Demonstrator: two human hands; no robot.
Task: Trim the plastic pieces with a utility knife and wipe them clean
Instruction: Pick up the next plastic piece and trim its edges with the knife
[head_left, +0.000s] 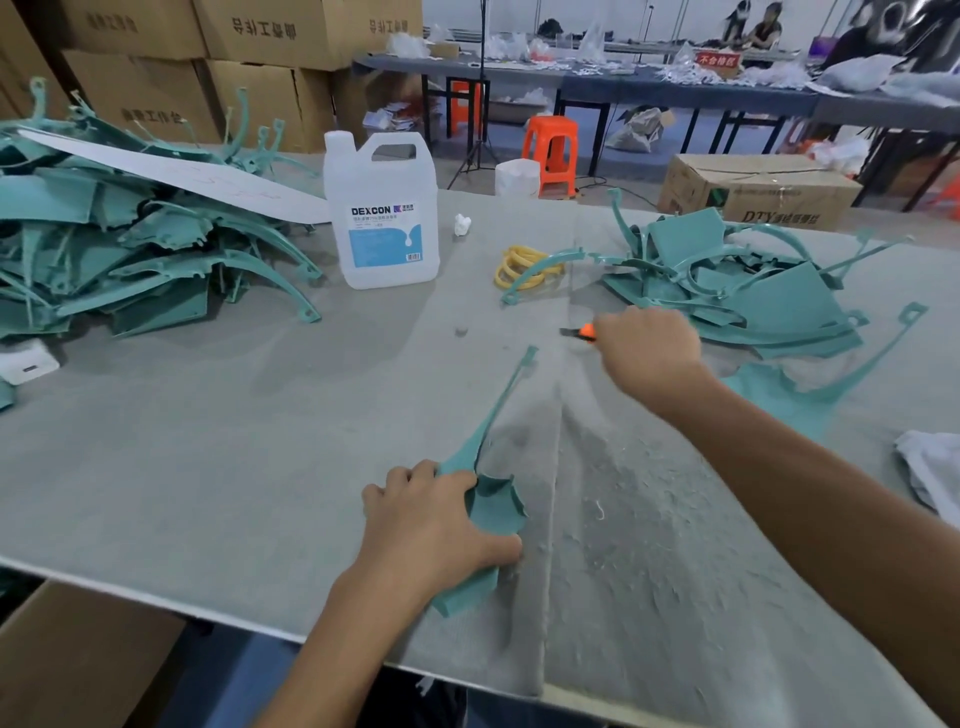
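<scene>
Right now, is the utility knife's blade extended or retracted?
Extended: the utility knife gripped in the right hand shows a thin dark blade projecting left from its orange body.

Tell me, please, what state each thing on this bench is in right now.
left hand, grips the teal piece on the table
right hand, grips the utility knife, apart from the piece
utility knife, dark tip out of its orange body
teal piece, lying on the table, long arm pointing away
jug, upright, cap on
white cloth, crumpled, untouched
</scene>
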